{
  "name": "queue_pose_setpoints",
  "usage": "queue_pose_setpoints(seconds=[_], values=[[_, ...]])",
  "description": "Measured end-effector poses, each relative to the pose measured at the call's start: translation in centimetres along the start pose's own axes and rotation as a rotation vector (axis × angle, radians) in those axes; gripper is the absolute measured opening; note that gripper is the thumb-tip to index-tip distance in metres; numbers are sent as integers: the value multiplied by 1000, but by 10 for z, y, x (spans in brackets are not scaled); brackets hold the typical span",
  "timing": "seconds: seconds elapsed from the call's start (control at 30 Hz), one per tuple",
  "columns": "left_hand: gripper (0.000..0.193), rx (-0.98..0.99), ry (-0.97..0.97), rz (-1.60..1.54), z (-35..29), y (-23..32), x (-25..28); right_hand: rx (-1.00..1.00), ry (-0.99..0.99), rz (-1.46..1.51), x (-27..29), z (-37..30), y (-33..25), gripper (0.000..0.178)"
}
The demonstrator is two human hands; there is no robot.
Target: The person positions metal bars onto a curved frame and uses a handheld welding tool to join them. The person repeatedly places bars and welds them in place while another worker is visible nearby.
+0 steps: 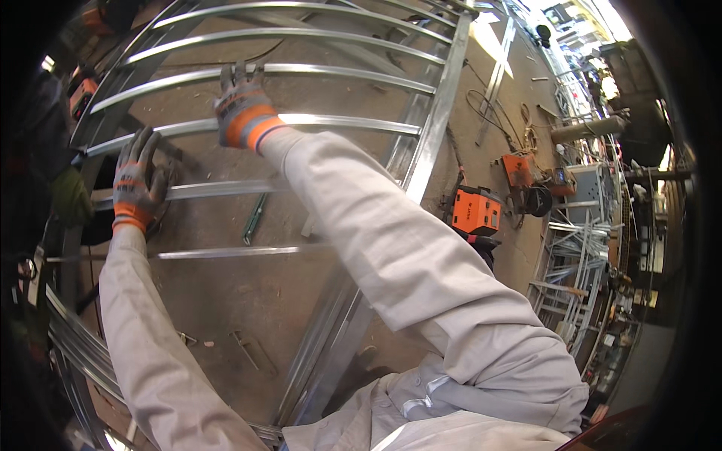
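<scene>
A silvery metal frame of parallel crossbars spreads before me, with a long side rail on its right. My right hand, in a grey and orange work glove, reaches across the frame. Its fingers are stretched and apart, their tips on a far crossbar; the palm lies near a closer crossbar. Gloved alike, my left hand is beside the frame's left end, fingers extended over a nearer crossbar and thumb apart. Whether its palm presses on the metal I cannot tell.
At the left edge a co-worker's green-gloved hand is by the frame. A long green tool lies beneath the bars. Right of the frame stand an orange and black boxy machine, loose cables and stacked metal pieces.
</scene>
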State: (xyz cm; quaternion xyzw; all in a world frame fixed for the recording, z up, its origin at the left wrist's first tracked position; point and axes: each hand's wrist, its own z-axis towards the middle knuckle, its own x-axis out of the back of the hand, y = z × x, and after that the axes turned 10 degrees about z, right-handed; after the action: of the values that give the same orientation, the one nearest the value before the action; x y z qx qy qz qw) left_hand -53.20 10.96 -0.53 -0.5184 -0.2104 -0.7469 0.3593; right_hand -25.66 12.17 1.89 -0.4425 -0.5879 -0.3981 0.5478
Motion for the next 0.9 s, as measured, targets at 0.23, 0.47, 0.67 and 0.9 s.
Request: queue_pose_setpoints(seconds=[0.23, 0.47, 0.67, 0.9], values=[[66, 71, -11, 2, -1, 2, -1, 6, -24, -25, 5, -4, -1, 60], [63, 47, -42, -10, 4, 3, 5, -3, -91, -9, 9, -1, -1, 60], [64, 18, -49, -23, 11, 6, 9, -37, -140, 48, 18, -4, 6, 62], [71, 236, -515, 93, 2, 17, -1, -103, -180, 220, 4, 1, 6, 44]])
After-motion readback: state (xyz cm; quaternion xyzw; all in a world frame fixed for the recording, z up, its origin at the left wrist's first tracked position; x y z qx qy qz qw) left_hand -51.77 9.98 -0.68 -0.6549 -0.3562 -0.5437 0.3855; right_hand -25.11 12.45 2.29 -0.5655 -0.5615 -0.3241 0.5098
